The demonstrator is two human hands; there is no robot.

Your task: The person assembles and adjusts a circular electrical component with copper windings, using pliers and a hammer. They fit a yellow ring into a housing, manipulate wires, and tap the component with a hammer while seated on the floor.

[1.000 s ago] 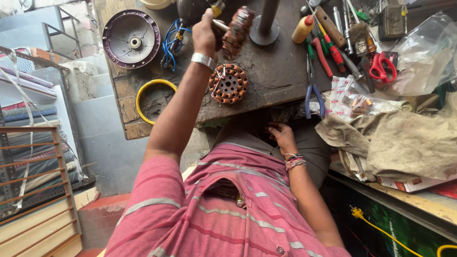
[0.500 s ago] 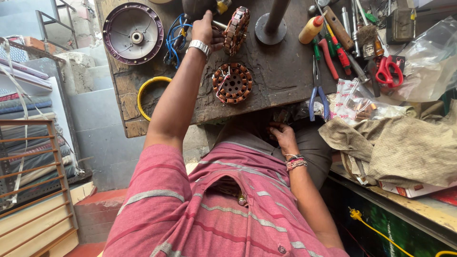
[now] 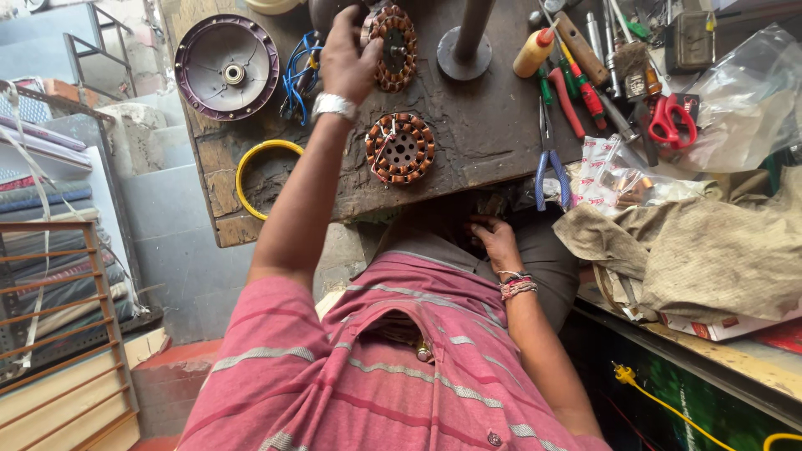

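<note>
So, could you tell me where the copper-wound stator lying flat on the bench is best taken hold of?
Probably by its outer rim, from above. The stator lies flat on the bench with its coils in a ring around a perforated hub, so fingers spread across opposite sides of the ring would likely hold without pressing the loose white leads on its left. It lies clear on all sides; the left hand is at another winding.

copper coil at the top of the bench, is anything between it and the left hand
Nothing visible. The left hand is already on the upper copper coil, fingers against its left edge. The second coil lies flat below, apart from the hand.
</note>
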